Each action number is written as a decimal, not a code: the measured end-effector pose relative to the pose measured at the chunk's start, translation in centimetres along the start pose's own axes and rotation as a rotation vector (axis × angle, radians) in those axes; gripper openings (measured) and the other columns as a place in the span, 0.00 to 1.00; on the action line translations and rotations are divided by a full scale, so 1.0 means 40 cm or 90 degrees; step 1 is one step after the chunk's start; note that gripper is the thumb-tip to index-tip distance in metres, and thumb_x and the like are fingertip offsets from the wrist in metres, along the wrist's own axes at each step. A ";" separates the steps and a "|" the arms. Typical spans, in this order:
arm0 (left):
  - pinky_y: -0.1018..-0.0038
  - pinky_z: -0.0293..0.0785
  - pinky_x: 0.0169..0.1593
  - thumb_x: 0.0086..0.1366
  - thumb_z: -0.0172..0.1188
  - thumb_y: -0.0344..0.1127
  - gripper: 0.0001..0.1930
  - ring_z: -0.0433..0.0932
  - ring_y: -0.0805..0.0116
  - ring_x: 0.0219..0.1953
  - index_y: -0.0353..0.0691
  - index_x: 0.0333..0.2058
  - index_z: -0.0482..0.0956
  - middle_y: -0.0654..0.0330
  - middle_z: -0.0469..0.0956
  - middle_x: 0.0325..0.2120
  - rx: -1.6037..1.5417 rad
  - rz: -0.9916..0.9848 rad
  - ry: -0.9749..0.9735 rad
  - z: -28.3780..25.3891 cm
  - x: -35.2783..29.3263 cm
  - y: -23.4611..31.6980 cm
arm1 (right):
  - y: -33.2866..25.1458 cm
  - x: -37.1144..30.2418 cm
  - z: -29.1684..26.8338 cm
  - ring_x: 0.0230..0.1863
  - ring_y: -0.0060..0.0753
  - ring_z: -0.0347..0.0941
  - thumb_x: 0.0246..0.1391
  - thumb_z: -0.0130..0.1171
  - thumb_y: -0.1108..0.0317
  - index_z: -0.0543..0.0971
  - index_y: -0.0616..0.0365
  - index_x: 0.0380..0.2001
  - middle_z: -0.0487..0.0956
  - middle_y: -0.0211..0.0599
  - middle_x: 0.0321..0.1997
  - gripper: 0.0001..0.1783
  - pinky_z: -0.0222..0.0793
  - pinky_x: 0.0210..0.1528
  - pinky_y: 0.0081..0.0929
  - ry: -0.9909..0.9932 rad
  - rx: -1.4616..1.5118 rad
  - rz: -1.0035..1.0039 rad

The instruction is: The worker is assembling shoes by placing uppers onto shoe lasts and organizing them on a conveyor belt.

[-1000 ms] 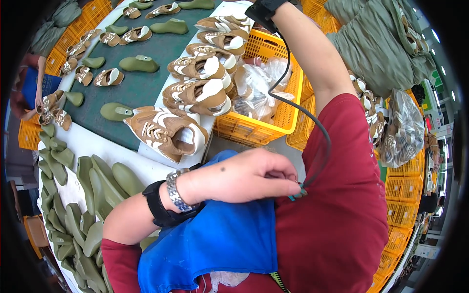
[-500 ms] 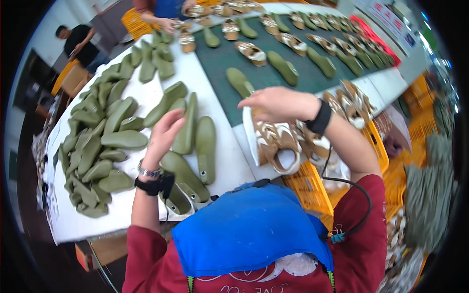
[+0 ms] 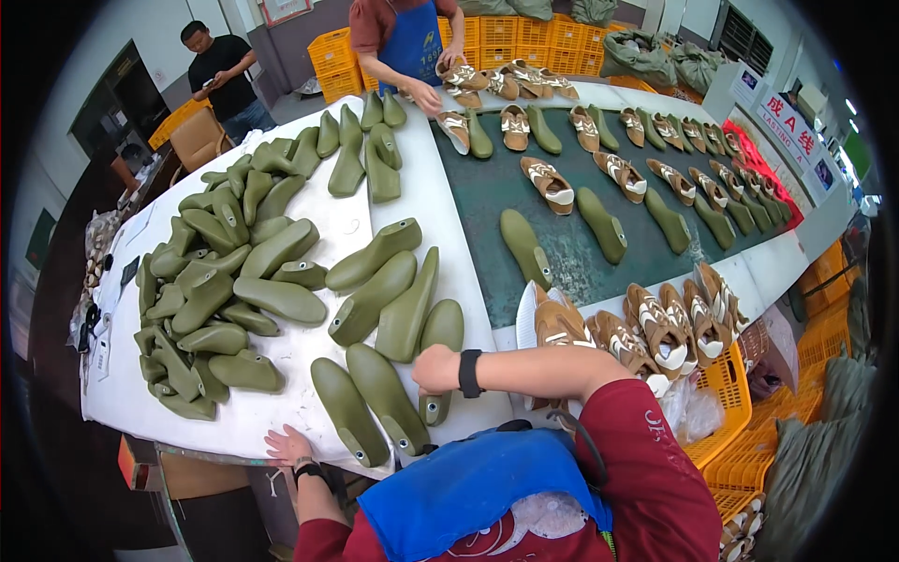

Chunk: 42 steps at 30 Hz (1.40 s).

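Note:
My right hand (image 3: 437, 368) has its fingers curled round the middle of a green shoe last (image 3: 442, 325) near the front of the white table (image 3: 468, 272). Its fingertips are partly hidden. Two more lasts, a near one (image 3: 348, 412) and its neighbour (image 3: 387, 398), lie side by side just left of it. At the table's front edge, my left hand (image 3: 290, 446) is open, fingers spread, holding nothing. Beneath and beyond my right forearm sit brown and white shoes (image 3: 560, 323), partly covered by the arm.
A big heap of green lasts (image 3: 220, 272) covers the left of the table. On the dark green conveyor belt (image 3: 581, 272), lasts and shoes stand in rows. Across the table a co-worker's hand (image 3: 423, 96) is by a shoe. Yellow crates (image 3: 726, 393) stand at my right.
My right hand has left the brown and white shoes and come left onto a last. My left hand has dropped from above the lasts to the front edge. The view has shifted.

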<state>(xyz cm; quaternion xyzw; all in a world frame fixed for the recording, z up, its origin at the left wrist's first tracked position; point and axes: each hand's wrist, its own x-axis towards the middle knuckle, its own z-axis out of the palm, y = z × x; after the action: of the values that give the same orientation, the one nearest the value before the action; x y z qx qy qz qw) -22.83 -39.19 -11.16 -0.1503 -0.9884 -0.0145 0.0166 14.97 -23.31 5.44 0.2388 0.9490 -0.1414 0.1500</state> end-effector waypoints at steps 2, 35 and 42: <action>0.48 0.47 0.61 0.63 0.36 0.57 0.30 0.50 0.49 0.62 0.47 0.60 0.56 0.63 0.51 0.63 0.001 -0.032 -0.003 -0.016 -0.021 0.067 | 0.015 -0.030 0.030 0.30 0.48 0.76 0.46 0.56 0.48 0.80 0.56 0.33 0.79 0.45 0.26 0.22 0.72 0.33 0.40 -0.024 0.083 0.016; 0.55 0.60 0.55 0.64 0.38 0.57 0.29 0.65 0.54 0.53 0.41 0.53 0.66 0.56 0.64 0.54 -0.105 0.256 0.014 -0.067 -0.035 0.144 | -0.163 -0.719 0.260 0.52 0.58 0.65 0.38 0.61 0.71 0.69 0.48 0.46 0.48 0.55 0.64 0.27 0.67 0.49 0.40 0.308 0.286 0.523; 0.56 0.60 0.55 0.64 0.39 0.57 0.29 0.65 0.55 0.53 0.40 0.53 0.67 0.55 0.65 0.54 -0.088 0.244 0.070 -0.062 -0.039 0.133 | -0.093 -0.822 0.132 0.50 0.55 0.67 0.45 0.62 0.59 0.72 0.55 0.36 0.55 0.56 0.61 0.17 0.68 0.47 0.36 0.441 0.338 0.430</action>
<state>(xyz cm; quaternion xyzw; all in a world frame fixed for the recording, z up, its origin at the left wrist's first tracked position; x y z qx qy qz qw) -19.68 -34.64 -8.63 -0.3355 -0.9359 -0.0872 0.0625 41.91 -41.76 12.92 0.5923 0.7451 -0.2328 -0.1996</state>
